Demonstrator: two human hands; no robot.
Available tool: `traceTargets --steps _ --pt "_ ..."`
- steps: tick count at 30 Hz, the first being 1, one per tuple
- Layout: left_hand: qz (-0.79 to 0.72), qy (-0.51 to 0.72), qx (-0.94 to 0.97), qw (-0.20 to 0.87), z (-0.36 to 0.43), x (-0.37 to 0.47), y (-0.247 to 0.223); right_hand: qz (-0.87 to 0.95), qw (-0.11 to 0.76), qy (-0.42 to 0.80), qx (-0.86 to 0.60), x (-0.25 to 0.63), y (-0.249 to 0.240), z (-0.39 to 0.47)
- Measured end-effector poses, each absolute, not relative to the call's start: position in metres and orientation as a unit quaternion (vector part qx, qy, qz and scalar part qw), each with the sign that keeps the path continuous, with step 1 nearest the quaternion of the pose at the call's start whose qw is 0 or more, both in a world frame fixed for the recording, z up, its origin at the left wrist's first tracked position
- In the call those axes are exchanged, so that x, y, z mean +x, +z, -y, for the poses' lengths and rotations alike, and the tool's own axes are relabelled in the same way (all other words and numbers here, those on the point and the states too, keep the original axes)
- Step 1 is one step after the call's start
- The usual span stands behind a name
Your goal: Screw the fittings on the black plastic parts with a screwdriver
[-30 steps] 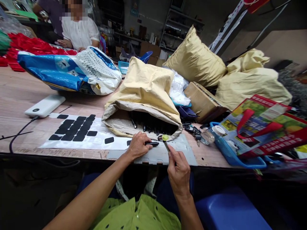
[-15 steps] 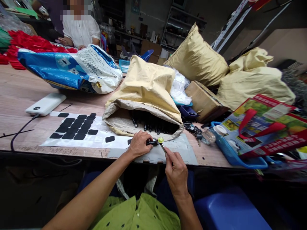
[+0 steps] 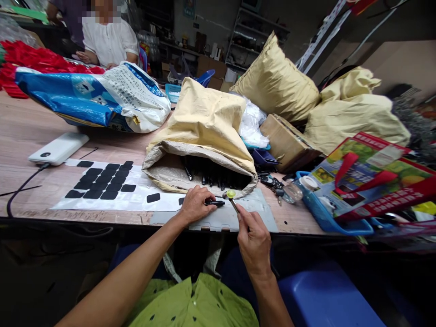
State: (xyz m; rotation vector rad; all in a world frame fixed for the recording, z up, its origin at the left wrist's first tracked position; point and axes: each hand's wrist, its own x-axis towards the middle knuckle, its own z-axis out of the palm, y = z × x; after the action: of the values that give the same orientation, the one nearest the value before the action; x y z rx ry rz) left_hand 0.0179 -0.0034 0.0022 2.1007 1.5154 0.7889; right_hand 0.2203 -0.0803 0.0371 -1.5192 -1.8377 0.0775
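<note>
My left hand [image 3: 196, 204] is closed around a short black pen-like piece [image 3: 214, 202] that lies over a grey board [image 3: 262, 209] at the table's front edge. My right hand [image 3: 255, 236] grips the thin metal shaft of a small hammer [image 3: 231, 195]. Its round yellow-green head is just right of the black piece's tip, with a small gap between. Directly behind my hands, a cream sack [image 3: 204, 113] lies with its mouth facing me. Several similar black pieces [image 3: 213, 181] show inside.
Black rounded patches [image 3: 104, 181] sit on a white sheet [image 3: 68, 204] at left, near a white power bank [image 3: 58, 149]. A blue and white bag [image 3: 91, 100] lies behind. Keys [image 3: 279, 192], a bottle [image 3: 292, 193] and a blue basket [image 3: 316, 213] stand right. A person [image 3: 109, 41] sits across.
The hammer head has come away from the black piece, and my right hand has shifted slightly right and down. My left hand keeps its hold; the whole view has shifted slightly.
</note>
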Motion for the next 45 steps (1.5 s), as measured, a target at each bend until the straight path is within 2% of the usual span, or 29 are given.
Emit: traceTargets --steps 10,15,21,26,33,36,40,45 --pt "-0.55 0.285 0.753 0.222 0.004 0.018 0.002 0.725 0.323 0.037 -0.607 0.219 0.03 0.083" --pt "-0.548 0.287 0.754 0.219 0.004 0.018 0.002 0.71 0.381 0.008 -0.592 0.218 0.039 0.083" --pt "-0.551 0.289 0.751 0.222 0.003 0.019 0.001 0.728 0.313 0.014 -0.61 0.219 0.031 0.084" --pt "-0.546 0.288 0.754 0.223 0.003 0.018 0.002 0.733 0.339 0.017 -0.59 0.21 0.031 0.087" --pt "-0.554 0.279 0.752 0.221 0.002 0.018 0.001 0.73 0.313 0.036 -0.606 0.207 0.028 0.086" --pt "-0.547 0.282 0.755 0.228 0.002 0.017 0.0 0.705 0.318 0.004 -0.634 0.221 0.028 0.078" --pt "-0.536 0.282 0.759 0.24 0.001 0.015 0.0 0.679 0.282 -0.059 -0.675 0.244 0.013 0.062" --pt "-0.527 0.284 0.761 0.248 0.001 0.014 0.0 0.687 0.269 -0.104 -0.667 0.247 0.003 0.049"
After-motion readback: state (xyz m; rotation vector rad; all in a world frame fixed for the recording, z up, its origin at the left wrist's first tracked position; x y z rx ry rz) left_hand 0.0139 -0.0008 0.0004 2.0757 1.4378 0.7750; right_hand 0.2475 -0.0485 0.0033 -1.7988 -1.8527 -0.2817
